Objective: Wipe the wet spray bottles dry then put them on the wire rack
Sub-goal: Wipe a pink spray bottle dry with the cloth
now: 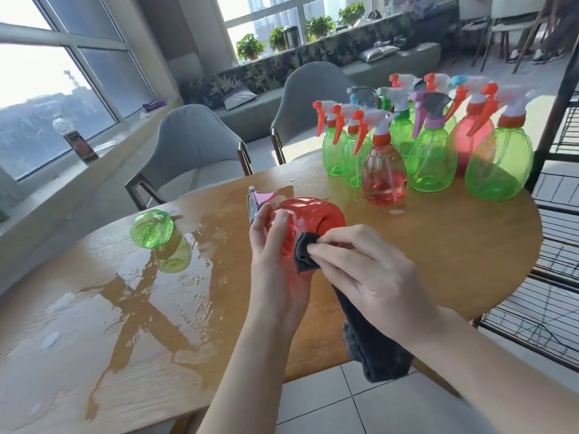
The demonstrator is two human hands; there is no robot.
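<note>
My left hand (275, 261) grips a red spray bottle (308, 219) tipped on its side above the wooden table (438, 245), its pink and grey trigger head pointing away from me. My right hand (363, 270) pinches a dark grey cloth (372, 339) and presses it against the bottle's base; the cloth's tail hangs over the table's near edge. A green spray bottle (153, 230) lies on its side at the left. Several green and red spray bottles (432, 151) stand upright at the table's far right. The black wire rack (551, 277) stands at the right.
A wide puddle (141, 302) covers the left half of the table. Two grey chairs (194, 145) stand at the far side. A dark bottle (80, 145) sits on the window sill at the left. Tiled floor shows below the table's near edge.
</note>
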